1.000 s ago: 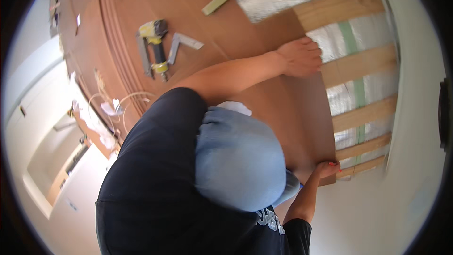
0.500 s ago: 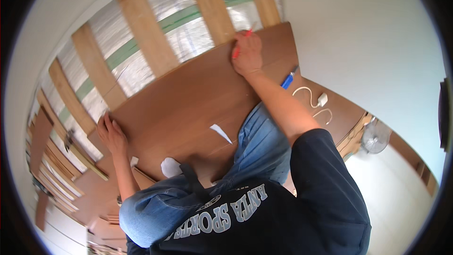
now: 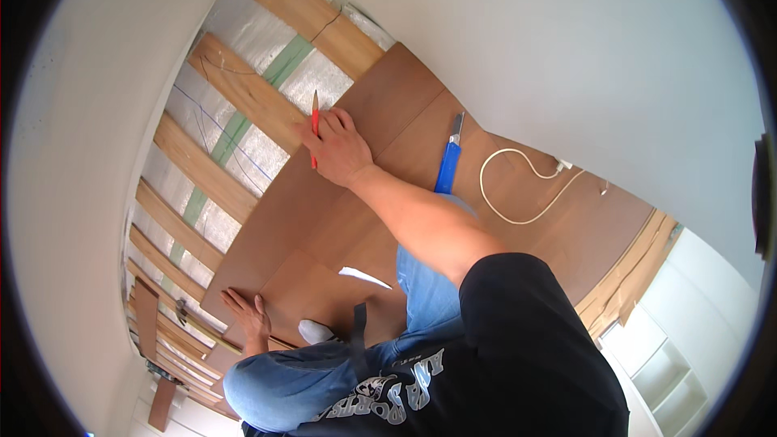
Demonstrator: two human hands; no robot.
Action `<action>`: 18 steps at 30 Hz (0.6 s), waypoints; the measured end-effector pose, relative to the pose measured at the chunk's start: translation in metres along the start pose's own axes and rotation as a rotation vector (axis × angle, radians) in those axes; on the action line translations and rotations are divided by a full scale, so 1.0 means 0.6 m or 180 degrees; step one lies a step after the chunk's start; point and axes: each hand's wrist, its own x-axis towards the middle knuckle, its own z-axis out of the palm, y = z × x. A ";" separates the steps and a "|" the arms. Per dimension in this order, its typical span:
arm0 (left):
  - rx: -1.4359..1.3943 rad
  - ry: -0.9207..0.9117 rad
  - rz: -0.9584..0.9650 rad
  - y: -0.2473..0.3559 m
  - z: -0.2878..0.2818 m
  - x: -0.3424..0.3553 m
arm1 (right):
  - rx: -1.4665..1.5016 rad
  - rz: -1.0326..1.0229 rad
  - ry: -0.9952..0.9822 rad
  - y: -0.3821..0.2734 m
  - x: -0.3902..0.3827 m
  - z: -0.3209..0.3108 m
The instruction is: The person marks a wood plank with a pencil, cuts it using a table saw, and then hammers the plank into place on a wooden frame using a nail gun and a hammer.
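right hand (image 3: 340, 150) is closed around a red pencil (image 3: 315, 125), tip held against the far edge of the brown floor panel (image 3: 324, 210) where it overhangs the wooden joists (image 3: 243, 89) and foil insulation (image 3: 259, 40), apparently so a line can be struck along that edge. left hand (image 3: 247, 316) lies open and flat, gripping nothing, pressed on the panel's near corner, seemingly to stop it shifting. blue utility knife (image 3: 447, 163) and white cord (image 3: 518, 194) rest on the laid boards, within reach.
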 end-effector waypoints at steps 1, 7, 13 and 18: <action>-0.0042 -0.0145 -0.0050 0.001 -0.002 0.001 | 0.0017 -0.0002 0.0036 0.004 0.001 0.000; -0.0275 -0.0349 -0.0031 -0.010 -0.014 0.001 | 0.0035 0.0001 -0.0125 0.005 -0.002 -0.013; -0.0344 -0.0420 0.0087 0.008 -0.021 0.013 | -0.0130 -0.0069 -0.0451 0.029 -0.005 -0.007; -0.0620 -0.0359 0.0109 -0.049 -0.042 -0.023 | -0.0183 0.0015 -0.0713 -0.017 0.016 0.010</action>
